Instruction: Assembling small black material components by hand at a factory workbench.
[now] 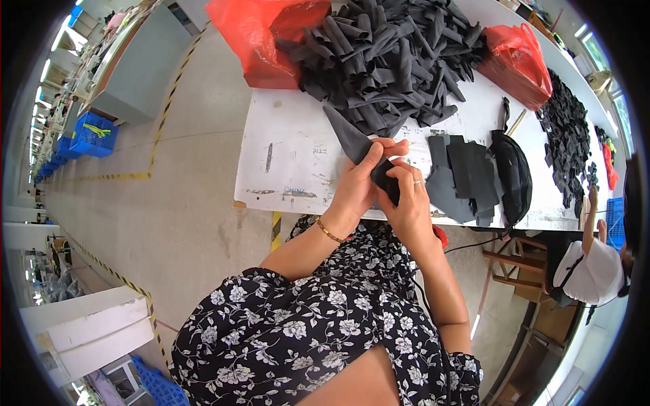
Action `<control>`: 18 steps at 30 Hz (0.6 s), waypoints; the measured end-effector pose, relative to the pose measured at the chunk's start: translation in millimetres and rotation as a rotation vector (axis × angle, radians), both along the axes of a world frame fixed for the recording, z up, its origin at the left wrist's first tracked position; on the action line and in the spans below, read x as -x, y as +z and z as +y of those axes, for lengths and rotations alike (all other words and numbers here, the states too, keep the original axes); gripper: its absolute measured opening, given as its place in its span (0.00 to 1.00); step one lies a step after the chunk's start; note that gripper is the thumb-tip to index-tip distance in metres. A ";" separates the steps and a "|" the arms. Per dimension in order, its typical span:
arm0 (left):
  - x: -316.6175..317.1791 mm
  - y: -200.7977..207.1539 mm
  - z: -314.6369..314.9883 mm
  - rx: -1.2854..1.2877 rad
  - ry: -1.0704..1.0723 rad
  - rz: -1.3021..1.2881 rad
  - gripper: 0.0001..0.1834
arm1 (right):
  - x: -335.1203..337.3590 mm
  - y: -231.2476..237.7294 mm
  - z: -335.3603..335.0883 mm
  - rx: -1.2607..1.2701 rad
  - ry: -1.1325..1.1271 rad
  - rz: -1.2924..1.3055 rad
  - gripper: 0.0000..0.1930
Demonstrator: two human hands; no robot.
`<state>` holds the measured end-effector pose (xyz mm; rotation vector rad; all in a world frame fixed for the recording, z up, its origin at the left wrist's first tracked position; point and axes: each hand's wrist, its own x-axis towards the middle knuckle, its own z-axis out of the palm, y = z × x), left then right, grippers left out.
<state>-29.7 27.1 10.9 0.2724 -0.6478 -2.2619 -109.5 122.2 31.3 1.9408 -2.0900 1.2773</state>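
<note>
Both my hands grip one dark grey fabric piece (349, 135) above the near edge of the white table (271, 145). Its pointed end sticks out up and to the left. My left hand (359, 179) is closed on its middle, thumb on top. On the other end, my right hand (408, 193) is closed, with thumb and fingers pinching the folded cloth. A large heap of rolled dark fabric pieces (386, 61) lies just beyond my hands. To the right of my right hand lie flat stacked dark fabric pieces (470, 176).
Red plastic bags (264, 40) (518, 64) flank the heap. A black zippered pouch (512, 172) lies right of the flat stack. More dark pieces (569, 135) spread farther right, near another person in white (592, 271). A blue crate (93, 134) stands at far left.
</note>
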 end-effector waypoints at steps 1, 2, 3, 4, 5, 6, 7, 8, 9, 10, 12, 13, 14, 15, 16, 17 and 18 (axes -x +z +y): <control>-1.3 0.6 -3.6 -0.015 0.018 -0.031 0.14 | -0.8 3.9 -2.8 0.000 -0.019 0.045 0.20; -2.1 -2.1 -6.5 -0.013 0.022 -0.031 0.14 | 1.5 1.2 4.5 -0.062 -0.003 0.057 0.19; -3.6 -5.3 -7.2 0.010 0.059 -0.054 0.14 | 1.7 -2.0 9.9 -0.060 0.008 0.056 0.19; -4.6 -7.6 -7.4 0.032 0.095 -0.076 0.14 | 1.6 -5.4 14.0 -0.051 0.022 0.047 0.18; -3.9 -9.1 -5.7 0.032 0.105 -0.078 0.14 | 1.1 -7.1 14.9 -0.042 0.036 0.037 0.18; -0.8 -7.6 1.3 -0.002 0.092 -0.023 0.14 | 1.5 -7.2 12.2 -0.004 0.034 0.049 0.16; 1.8 -7.6 8.5 -0.037 0.080 0.032 0.15 | 1.1 -7.5 8.2 -0.010 0.031 0.047 0.16; 3.2 -10.8 16.0 -0.038 0.027 0.032 0.15 | 0.0 -8.2 3.5 -0.025 0.060 0.024 0.16; 2.5 -10.5 15.4 -0.039 0.024 0.031 0.15 | -0.4 -8.4 -2.4 -0.036 0.088 0.004 0.16; 1.2 -9.7 13.6 -0.047 0.029 -0.007 0.15 | -0.8 -9.1 -6.5 -0.015 0.100 -0.007 0.16; -0.3 -11.6 8.5 -0.074 0.014 -0.037 0.15 | -1.2 -0.3 -2.5 -0.036 0.069 0.008 0.15; -1.9 -13.6 3.5 -0.070 0.024 -0.036 0.15 | -0.9 2.6 0.0 -0.057 0.040 0.023 0.15; -3.9 -15.3 -2.1 -0.085 0.041 -0.038 0.15 | 4.0 -2.4 5.6 -0.103 0.065 0.040 0.18; -5.7 -15.0 -2.3 -0.105 0.053 -0.042 0.15 | 6.1 -5.2 9.2 -0.105 0.069 0.040 0.18; -3.3 -13.6 0.6 -0.113 0.025 0.012 0.17 | 7.5 -7.2 11.7 -0.117 0.074 0.049 0.17; -4.5 -11.3 1.6 -0.115 0.028 0.011 0.17 | 8.1 -7.9 13.3 -0.129 0.079 0.058 0.17; -5.0 -8.2 1.0 -0.146 0.021 -0.018 0.18 | 9.9 -7.0 12.3 -0.098 0.099 0.052 0.15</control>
